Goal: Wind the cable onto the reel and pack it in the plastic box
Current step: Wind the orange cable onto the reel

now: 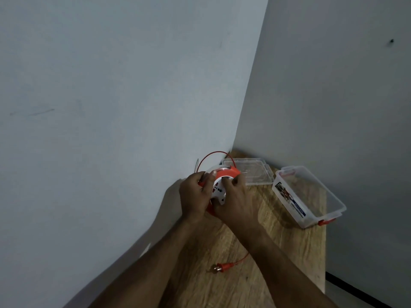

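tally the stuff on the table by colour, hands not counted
orange: 2, the reel with its cable, and the plug
clear plastic: 2, the box and its lid
total: 4

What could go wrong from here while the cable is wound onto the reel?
1. The plug lies loose on the table near the forearms; as the cable draws in, it may snag on an arm or whip about.
2. A slack loop arches above the reel, held by the left hand and right hand; it may wind unevenly or slip off.
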